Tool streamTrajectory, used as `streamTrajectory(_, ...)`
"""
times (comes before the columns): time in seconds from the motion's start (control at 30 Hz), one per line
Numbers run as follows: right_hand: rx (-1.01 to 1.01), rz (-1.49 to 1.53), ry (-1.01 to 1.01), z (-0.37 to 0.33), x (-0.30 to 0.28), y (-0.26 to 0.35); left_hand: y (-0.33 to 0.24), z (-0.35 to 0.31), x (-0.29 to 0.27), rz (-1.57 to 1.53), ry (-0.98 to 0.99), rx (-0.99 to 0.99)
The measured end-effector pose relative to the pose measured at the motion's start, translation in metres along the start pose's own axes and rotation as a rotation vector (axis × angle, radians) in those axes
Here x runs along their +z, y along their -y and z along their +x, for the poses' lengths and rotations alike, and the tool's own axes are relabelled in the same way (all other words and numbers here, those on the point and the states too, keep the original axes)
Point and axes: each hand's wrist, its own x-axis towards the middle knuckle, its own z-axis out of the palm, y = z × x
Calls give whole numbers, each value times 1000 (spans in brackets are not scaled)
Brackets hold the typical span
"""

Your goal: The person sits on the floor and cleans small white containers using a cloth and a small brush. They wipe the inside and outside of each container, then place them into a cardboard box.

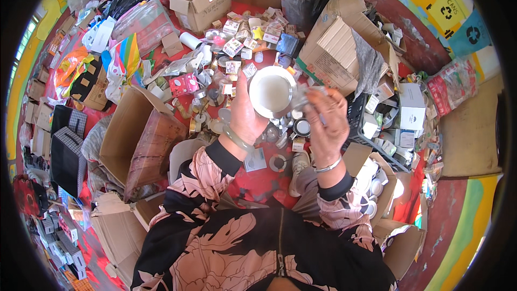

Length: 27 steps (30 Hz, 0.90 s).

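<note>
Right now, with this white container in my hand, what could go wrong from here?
The white container might slip, since your left hand holds it up by its side, above a floor strewn with loose items. Your right hand is blurred close beside it, so a knock could perhaps tip it. Your shoe is right by a small box, so a step might crush that.

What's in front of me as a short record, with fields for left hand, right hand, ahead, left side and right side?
left hand: holding a white round container with a shiny rim
right hand: blurred, beside the container; grip unclear
ahead: small boxes
left side: open cardboard box
right side: black crate
</note>
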Motion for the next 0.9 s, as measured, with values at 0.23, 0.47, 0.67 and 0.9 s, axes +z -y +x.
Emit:
streamTrajectory(0.23,284,91,-126,7,7,-6,17,-12,14,200,69,-8)
streamTrajectory(0.47,53,42,71,-9,33,17,25,-18,13,376,153,112)
streamTrajectory(0.67,71,359,612,0,5,4,3,-5,-10,69,36,23)
streamTrajectory(0.9,291,158,16,15,2,-4,13,-8,-6,-100,210,-46)
